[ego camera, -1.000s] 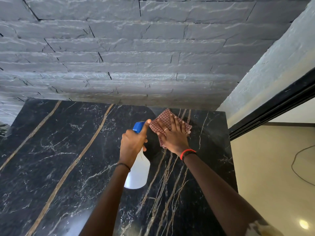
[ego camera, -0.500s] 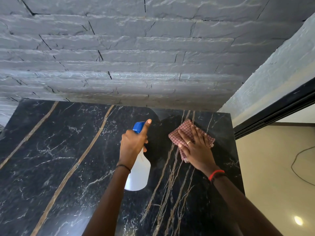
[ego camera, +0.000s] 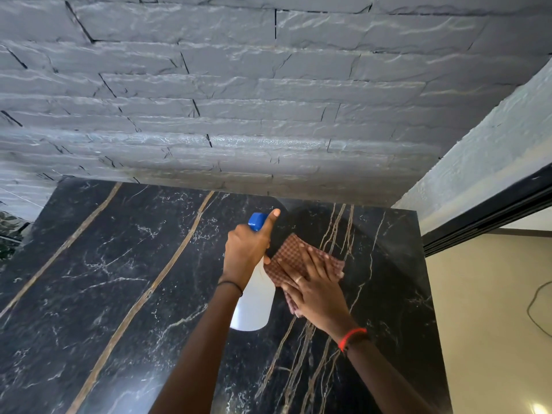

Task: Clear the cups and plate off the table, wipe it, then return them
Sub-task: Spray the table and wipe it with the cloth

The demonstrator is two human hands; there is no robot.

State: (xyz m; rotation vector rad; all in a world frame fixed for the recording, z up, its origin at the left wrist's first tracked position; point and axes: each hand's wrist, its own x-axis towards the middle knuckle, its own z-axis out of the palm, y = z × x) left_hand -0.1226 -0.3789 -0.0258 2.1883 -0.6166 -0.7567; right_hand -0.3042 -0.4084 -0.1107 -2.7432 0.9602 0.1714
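The checked cloth (ego camera: 286, 255) lies flat on the desk (ego camera: 104, 294), right of centre and towards the far edge, one corner pointing at the wall (ego camera: 239, 100). The right grip (ego camera: 313, 291) presses on it with straight, spread fingers and curls round nothing. It covers most of the cloth, so the cloth's long axis cannot be told, and the visible edges are blurred.

Just left, touching the cloth's edge in this view, the bottle (ego camera: 254, 306) runs lengthwise away from the person, white base nearest, blue head (ego camera: 256, 221) aimed at the wall. The left grip (ego camera: 246, 252) wraps its neck, the forefinger stretched along the head. The trigger is hidden.

The desk is glossy black marble with gold and white veins, butted against a grey rough-stone wall. To the right are a black frame (ego camera: 493, 216) and a beige floor (ego camera: 484, 309) with a cable (ego camera: 534, 309).
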